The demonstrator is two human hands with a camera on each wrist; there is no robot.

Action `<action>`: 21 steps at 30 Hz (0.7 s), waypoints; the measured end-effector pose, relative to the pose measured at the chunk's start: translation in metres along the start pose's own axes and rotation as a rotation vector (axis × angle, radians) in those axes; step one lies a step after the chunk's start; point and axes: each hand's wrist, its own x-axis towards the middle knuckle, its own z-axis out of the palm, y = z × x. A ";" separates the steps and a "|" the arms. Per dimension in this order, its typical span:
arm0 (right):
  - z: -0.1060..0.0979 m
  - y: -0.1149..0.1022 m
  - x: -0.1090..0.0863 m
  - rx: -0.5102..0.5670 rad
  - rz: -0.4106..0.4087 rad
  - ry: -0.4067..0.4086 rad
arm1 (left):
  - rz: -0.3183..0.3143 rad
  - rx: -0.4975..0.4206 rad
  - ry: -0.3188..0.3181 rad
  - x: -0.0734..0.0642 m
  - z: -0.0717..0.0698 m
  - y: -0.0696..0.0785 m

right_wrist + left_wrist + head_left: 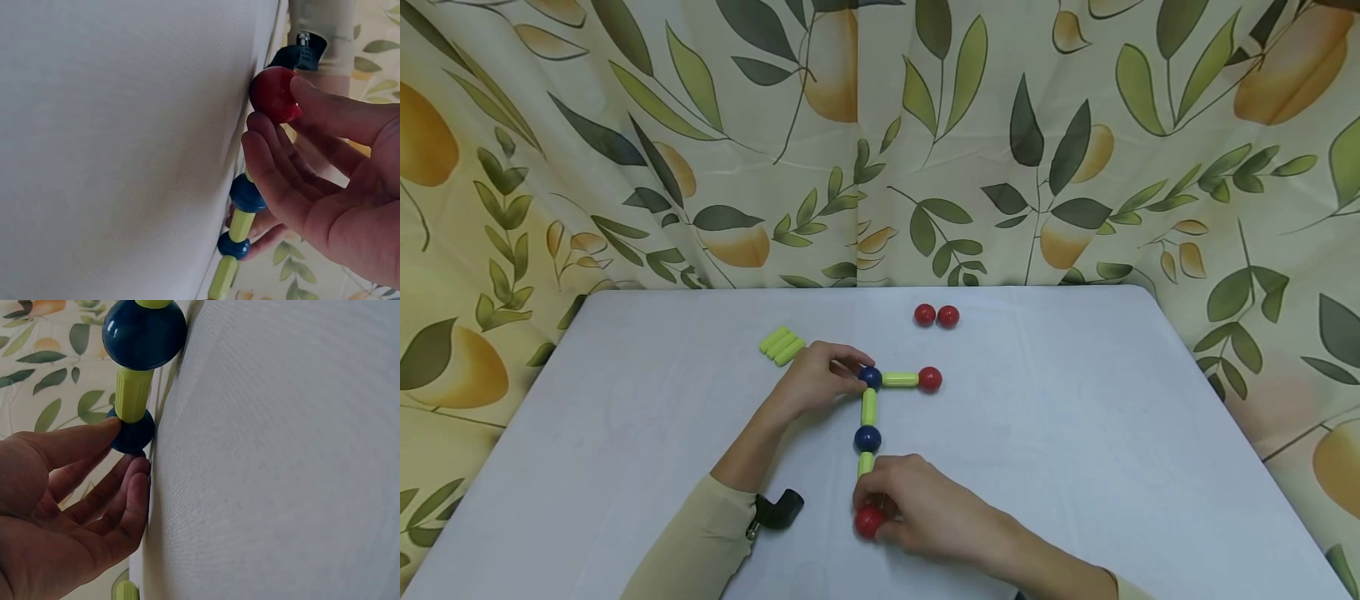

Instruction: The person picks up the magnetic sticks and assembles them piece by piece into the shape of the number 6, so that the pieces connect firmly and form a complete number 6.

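Yellow-green rods and balls are joined into an L-shaped chain on the white table. My left hand (pixel 820 377) pinches the corner blue ball (pixel 870 377) between thumb and fingers; the left wrist view shows the thumb against this ball (pixel 133 432). From it a rod (pixel 900 380) runs right to a red ball (pixel 929 380). Another rod (pixel 868 407) leads down to the second blue ball (pixel 867 438). Below that, a third rod (pixel 866 464) goes partly behind my right hand (pixel 925 508), which grips the near red ball (pixel 870 522) with thumb and fingers.
Two loose red balls (pixel 936 316) lie side by side near the table's back edge. Several loose yellow-green rods (pixel 782 345) sit beyond the left hand. A black wrist device (pixel 779 509) is at the left sleeve. A leaf-and-fruit patterned curtain (pixel 955 167) hangs behind the table.
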 end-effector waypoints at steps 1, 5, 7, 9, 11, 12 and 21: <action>0.000 -0.001 0.000 -0.003 -0.002 0.005 | -0.001 0.001 0.001 0.000 0.000 0.000; 0.000 -0.002 0.001 -0.008 0.018 0.017 | 0.001 0.001 0.003 0.000 0.001 -0.001; -0.001 -0.002 0.001 -0.005 0.036 0.014 | 0.003 0.004 0.004 0.000 0.001 -0.001; -0.001 -0.003 0.002 -0.001 0.047 0.012 | 0.006 0.006 0.004 0.000 0.001 -0.001; -0.001 -0.003 0.002 -0.002 0.052 0.010 | 0.007 0.008 0.005 0.000 0.001 -0.001; -0.001 -0.003 0.002 -0.003 0.056 0.008 | 0.008 0.007 0.005 0.000 0.001 0.000; 0.000 -0.002 0.003 0.017 0.055 0.016 | 0.007 0.010 0.007 0.000 0.002 -0.001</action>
